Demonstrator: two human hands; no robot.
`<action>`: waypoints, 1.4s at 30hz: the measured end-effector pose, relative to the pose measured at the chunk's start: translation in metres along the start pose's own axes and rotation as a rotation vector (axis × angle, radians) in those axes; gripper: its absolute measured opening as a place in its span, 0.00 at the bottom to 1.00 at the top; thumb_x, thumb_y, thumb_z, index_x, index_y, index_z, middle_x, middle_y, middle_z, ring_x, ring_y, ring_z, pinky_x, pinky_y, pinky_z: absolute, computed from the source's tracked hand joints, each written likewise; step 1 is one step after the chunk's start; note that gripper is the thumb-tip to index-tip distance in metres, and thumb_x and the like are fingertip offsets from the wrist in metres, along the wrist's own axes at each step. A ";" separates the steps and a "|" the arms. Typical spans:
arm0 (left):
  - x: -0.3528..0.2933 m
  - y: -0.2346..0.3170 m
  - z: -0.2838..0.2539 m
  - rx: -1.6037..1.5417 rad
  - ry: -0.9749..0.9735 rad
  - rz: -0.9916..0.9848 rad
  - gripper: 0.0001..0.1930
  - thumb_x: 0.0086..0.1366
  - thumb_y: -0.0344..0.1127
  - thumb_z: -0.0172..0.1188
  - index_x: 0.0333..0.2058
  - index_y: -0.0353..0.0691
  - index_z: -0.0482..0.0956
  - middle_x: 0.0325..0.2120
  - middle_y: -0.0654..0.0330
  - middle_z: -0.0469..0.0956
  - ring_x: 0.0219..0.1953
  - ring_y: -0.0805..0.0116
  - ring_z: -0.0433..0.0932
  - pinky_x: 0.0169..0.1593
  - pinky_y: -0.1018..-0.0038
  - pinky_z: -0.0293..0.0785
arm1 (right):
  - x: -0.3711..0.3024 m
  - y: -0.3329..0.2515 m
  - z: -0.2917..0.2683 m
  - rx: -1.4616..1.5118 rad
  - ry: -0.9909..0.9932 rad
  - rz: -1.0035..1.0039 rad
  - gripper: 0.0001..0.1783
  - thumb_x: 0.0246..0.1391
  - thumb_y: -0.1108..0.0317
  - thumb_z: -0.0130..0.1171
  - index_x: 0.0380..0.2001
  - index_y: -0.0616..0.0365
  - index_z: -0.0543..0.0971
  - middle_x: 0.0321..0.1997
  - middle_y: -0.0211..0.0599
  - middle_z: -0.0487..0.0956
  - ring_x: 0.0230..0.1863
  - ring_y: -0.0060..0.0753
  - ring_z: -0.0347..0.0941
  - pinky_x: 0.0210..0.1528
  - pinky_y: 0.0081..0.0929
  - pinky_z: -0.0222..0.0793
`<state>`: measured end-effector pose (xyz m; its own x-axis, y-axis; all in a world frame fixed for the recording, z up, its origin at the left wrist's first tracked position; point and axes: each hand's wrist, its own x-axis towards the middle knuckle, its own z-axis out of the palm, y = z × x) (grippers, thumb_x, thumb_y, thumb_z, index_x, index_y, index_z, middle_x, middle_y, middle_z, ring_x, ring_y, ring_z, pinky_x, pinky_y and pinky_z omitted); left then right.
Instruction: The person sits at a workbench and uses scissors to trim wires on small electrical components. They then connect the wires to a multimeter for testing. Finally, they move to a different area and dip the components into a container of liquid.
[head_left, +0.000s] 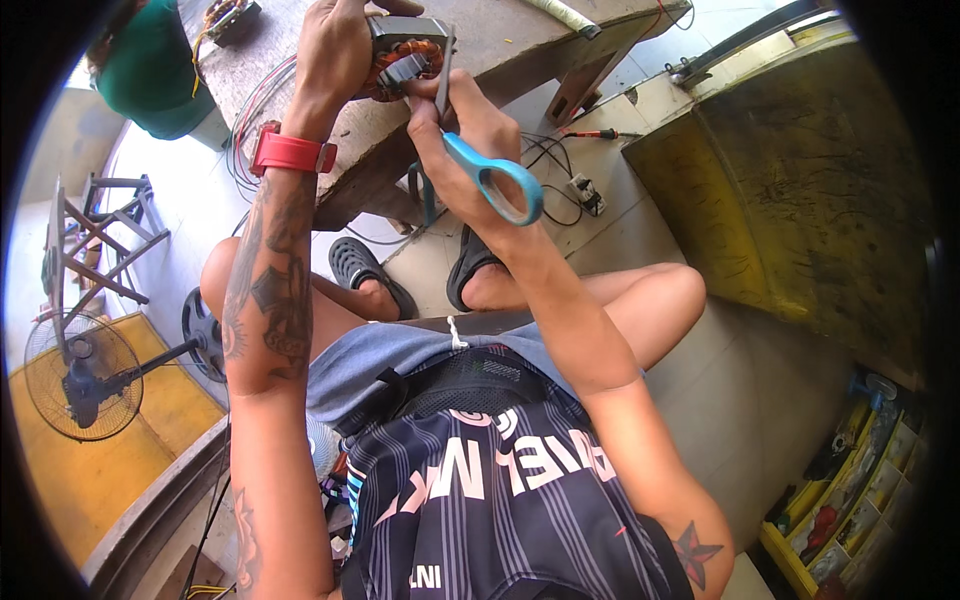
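My left hand (338,60) grips a motor stator (425,36) with a grey metal core and copper windings, held over the near part of the worktable. A red watch strap circles that wrist. Blue-handled scissors (533,203) are in my right hand (480,125), their handle loops hanging down over the wrist and their blades pointing up along the stator's right side. My right fingertips and thumb are bent close to the windings. Whether the blades touch the windings cannot be made out.
On the wooden worktable (500,62) lie another wound stator (232,18) and loose wires (250,125). Below on the floor are an orange-handled soldering iron (600,134) and a white power socket (586,195). A fan (85,385) stands left; a person in green (150,75) is at the far left.
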<state>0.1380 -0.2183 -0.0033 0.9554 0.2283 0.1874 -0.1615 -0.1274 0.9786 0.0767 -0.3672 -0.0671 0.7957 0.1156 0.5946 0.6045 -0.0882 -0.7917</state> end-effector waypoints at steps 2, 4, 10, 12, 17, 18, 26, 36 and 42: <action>-0.002 0.001 0.002 -0.071 0.022 -0.052 0.30 0.80 0.56 0.44 0.36 0.28 0.75 0.25 0.41 0.80 0.22 0.56 0.84 0.18 0.69 0.80 | 0.001 0.001 -0.003 -0.093 -0.063 0.018 0.06 0.60 0.72 0.61 0.36 0.62 0.75 0.26 0.49 0.79 0.29 0.57 0.80 0.32 0.44 0.77; -0.003 0.002 0.004 -0.097 0.019 -0.014 0.31 0.80 0.57 0.43 0.35 0.27 0.74 0.26 0.39 0.80 0.23 0.52 0.85 0.18 0.68 0.80 | 0.005 0.000 -0.007 -0.217 -0.111 -0.048 0.06 0.61 0.72 0.61 0.38 0.61 0.76 0.27 0.51 0.79 0.29 0.57 0.80 0.31 0.43 0.75; 0.006 -0.002 0.004 -0.046 0.008 0.043 0.32 0.80 0.56 0.43 0.38 0.25 0.76 0.28 0.40 0.81 0.25 0.54 0.86 0.20 0.65 0.82 | -0.004 -0.013 -0.015 -0.272 -0.121 -0.078 0.05 0.62 0.72 0.60 0.38 0.61 0.76 0.26 0.51 0.78 0.28 0.54 0.79 0.31 0.40 0.74; 0.009 -0.005 0.002 -0.015 0.000 0.030 0.32 0.80 0.56 0.44 0.38 0.25 0.77 0.27 0.41 0.81 0.26 0.55 0.86 0.21 0.66 0.82 | -0.005 -0.010 -0.017 -0.131 -0.067 -0.053 0.05 0.61 0.73 0.60 0.39 0.61 0.76 0.27 0.49 0.80 0.29 0.53 0.81 0.31 0.40 0.76; 0.009 -0.007 0.002 -0.024 0.027 -0.063 0.32 0.80 0.55 0.44 0.35 0.25 0.77 0.25 0.40 0.81 0.24 0.54 0.85 0.22 0.68 0.83 | -0.005 -0.004 -0.018 0.056 0.019 0.037 0.05 0.61 0.76 0.60 0.40 0.64 0.77 0.32 0.52 0.84 0.32 0.48 0.85 0.32 0.35 0.78; 0.008 -0.006 0.003 -0.032 0.019 -0.113 0.33 0.80 0.55 0.44 0.34 0.25 0.76 0.25 0.40 0.81 0.23 0.54 0.85 0.22 0.68 0.83 | -0.005 -0.005 -0.019 0.040 0.018 0.043 0.05 0.61 0.75 0.60 0.39 0.64 0.77 0.31 0.51 0.85 0.32 0.47 0.86 0.32 0.34 0.78; 0.004 0.006 0.009 -0.043 -0.012 -0.050 0.32 0.80 0.55 0.45 0.33 0.25 0.76 0.24 0.42 0.81 0.22 0.54 0.85 0.20 0.68 0.82 | 0.007 0.002 -0.012 -0.021 0.013 0.006 0.05 0.62 0.72 0.60 0.36 0.62 0.75 0.28 0.52 0.81 0.29 0.56 0.82 0.30 0.40 0.77; 0.012 -0.001 0.011 -0.146 -0.084 -0.097 0.29 0.77 0.56 0.51 0.39 0.28 0.74 0.23 0.45 0.79 0.20 0.55 0.83 0.19 0.66 0.81 | 0.029 0.007 -0.028 -0.113 -0.131 -0.125 0.06 0.63 0.70 0.60 0.38 0.63 0.78 0.28 0.46 0.81 0.26 0.41 0.79 0.31 0.34 0.72; 0.011 -0.001 0.012 -0.181 -0.050 -0.140 0.28 0.77 0.56 0.52 0.40 0.28 0.73 0.25 0.44 0.78 0.21 0.55 0.83 0.19 0.66 0.81 | 0.008 0.008 -0.023 0.005 0.077 -0.016 0.05 0.62 0.73 0.61 0.37 0.64 0.78 0.23 0.45 0.81 0.25 0.40 0.83 0.28 0.32 0.76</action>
<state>0.1511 -0.2273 -0.0029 0.9819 0.1831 0.0487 -0.0639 0.0782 0.9949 0.0886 -0.3895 -0.0651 0.7864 0.0407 0.6164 0.6174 -0.0819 -0.7823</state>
